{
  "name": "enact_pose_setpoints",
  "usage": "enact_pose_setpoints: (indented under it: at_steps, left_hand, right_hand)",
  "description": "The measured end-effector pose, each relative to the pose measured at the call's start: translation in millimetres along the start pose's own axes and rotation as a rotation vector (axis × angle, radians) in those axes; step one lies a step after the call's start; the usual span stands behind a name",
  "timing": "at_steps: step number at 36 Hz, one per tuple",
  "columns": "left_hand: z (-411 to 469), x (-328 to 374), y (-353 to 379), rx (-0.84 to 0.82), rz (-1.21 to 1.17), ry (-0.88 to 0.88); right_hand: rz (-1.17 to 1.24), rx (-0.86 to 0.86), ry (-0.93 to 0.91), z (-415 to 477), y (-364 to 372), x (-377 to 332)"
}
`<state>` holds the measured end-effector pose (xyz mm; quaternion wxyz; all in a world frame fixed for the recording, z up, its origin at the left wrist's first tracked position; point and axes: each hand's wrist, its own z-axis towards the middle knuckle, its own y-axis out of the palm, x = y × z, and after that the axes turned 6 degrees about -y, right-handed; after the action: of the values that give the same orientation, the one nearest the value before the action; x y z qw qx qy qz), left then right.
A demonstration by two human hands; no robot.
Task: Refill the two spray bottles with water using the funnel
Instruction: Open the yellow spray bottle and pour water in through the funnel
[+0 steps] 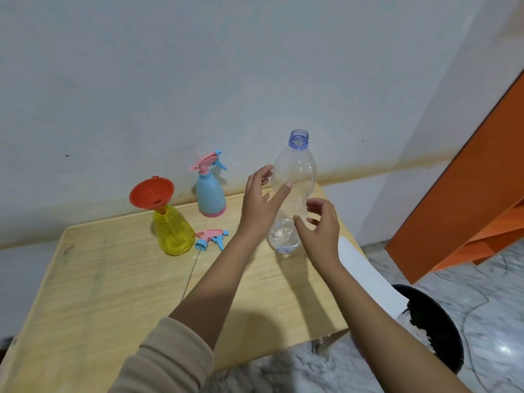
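A yellow spray bottle (171, 233) stands on the wooden table (113, 279) with an orange funnel (151, 193) tilted in its neck. Its pink-and-blue spray head (211, 239) lies on the table beside it, tube trailing toward me. Behind stands a blue spray bottle (211, 194) with its pink trigger head on. A clear, uncapped plastic water bottle (296, 177) stands upright at the right, with a little water at the bottom. My left hand (262, 204) is open, fingertips at the bottle's left side. My right hand (321, 228) is open just beside its lower right, apart from it.
A white wall rises right behind the table. A white sheet (365, 276) hangs off the table's right edge. On the marble floor at the right are a black round bin (436, 321) and an orange panel (465, 205).
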<state>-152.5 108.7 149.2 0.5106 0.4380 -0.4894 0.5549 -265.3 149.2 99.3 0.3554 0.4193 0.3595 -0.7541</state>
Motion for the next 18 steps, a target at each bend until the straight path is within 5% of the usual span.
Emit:
enact_pose_setpoints:
  at_steps: [6,18]
  left_hand:
    - [-13,-30,-46,0.057,0.078,-0.006]
    - [-10,-119,-188,0.470,0.287,-0.171]
  right_hand:
    - [0.030,-0.066,-0.073,-23,30,-16]
    - [0.019,-0.511,-0.102,-7,167,-72]
